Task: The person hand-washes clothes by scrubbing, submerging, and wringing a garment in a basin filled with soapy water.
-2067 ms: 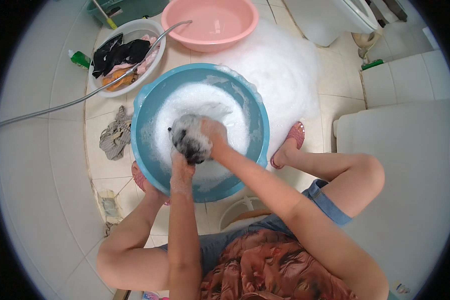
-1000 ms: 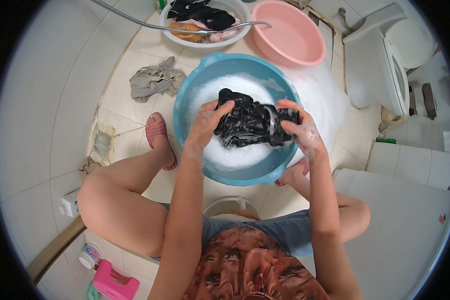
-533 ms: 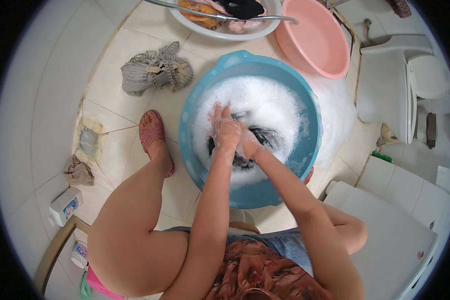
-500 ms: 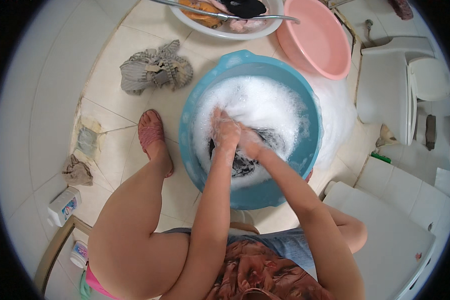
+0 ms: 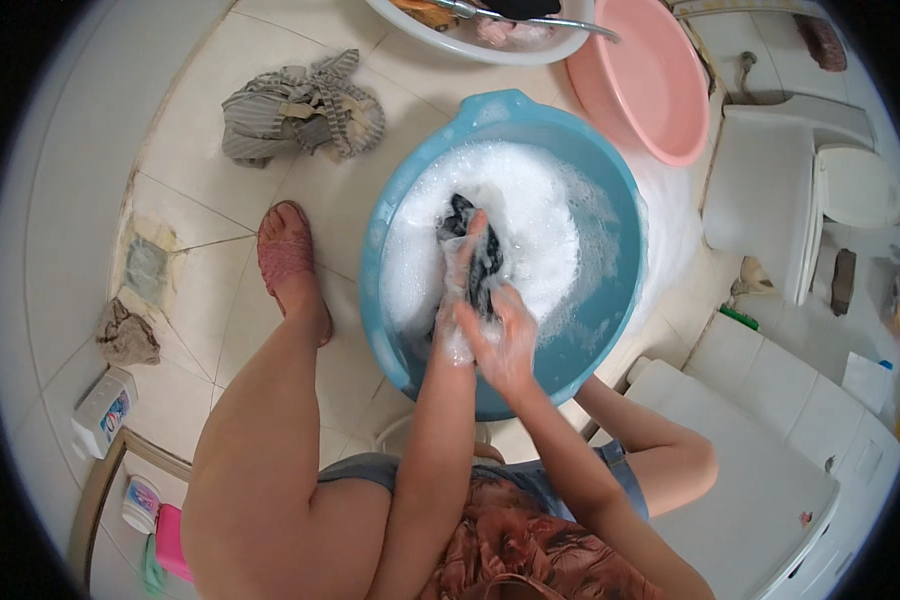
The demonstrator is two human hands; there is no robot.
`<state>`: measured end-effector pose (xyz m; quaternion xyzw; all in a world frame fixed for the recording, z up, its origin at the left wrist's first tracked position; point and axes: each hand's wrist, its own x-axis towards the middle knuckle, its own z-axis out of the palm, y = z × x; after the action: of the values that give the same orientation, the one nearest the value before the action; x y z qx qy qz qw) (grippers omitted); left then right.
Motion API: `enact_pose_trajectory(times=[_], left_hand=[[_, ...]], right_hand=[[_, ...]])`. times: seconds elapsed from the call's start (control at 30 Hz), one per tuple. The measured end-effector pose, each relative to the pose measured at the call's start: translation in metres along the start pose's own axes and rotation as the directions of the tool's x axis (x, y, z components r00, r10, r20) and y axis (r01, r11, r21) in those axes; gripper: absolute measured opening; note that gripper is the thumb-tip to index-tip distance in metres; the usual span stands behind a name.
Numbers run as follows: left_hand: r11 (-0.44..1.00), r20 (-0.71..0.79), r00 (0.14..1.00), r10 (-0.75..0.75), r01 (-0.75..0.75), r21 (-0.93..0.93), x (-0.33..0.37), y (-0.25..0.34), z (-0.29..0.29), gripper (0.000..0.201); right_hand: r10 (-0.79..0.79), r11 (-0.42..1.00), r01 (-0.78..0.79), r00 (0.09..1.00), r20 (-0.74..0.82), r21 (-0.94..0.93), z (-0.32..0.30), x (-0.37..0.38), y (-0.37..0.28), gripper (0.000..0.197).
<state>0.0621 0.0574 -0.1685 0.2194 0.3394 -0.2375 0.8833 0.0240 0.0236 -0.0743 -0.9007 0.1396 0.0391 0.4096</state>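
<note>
Inside a big blue plastic basin [image 5: 625,250] of foamy water [image 5: 540,215], a wet black garment [image 5: 485,262] is bunched up above the suds. My left hand [image 5: 457,275] is closed on it, soapy, one finger pointing toward the basin's far side. Close against it on the right, my right hand [image 5: 507,338] grips the garment's near part, its fingers curled by the left wrist. Lather covers both hands and partly hides the fingers. Some of the garment hangs behind my left wrist.
A striped grey garment [image 5: 300,112] lies on the tiles at left. Beyond the basin are a white basin [image 5: 540,50] of clothes crossed by a shower hose and a pink basin [image 5: 650,80]. A toilet [image 5: 765,180] stands right; a white bottle [image 5: 105,412] stands left.
Both hands have come up out of the foam and nearer to me, bringing the black garment into sight. My right hand has shifted down beside the left wrist. The view has moved slightly.
</note>
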Motion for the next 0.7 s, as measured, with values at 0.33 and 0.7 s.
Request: enact_pose_trajectory(times=[0.33, 0.7], left_hand=[[0.990, -0.026, 0.999, -0.040, 0.043, 0.138, -0.011, 0.018, 0.014, 0.039], [0.803, -0.356, 0.844, 0.402, -0.137, 0.581, 0.009, 0.006, 0.015, 0.048]], right_hand=[[0.015, 0.997, -0.014, 1.000, 0.017, -0.075, 0.000, 0.012, -0.013, 0.033], [0.061, 0.836, -0.224, 0.945, -0.321, -0.501, 0.028, 0.087, 0.160, 0.038]])
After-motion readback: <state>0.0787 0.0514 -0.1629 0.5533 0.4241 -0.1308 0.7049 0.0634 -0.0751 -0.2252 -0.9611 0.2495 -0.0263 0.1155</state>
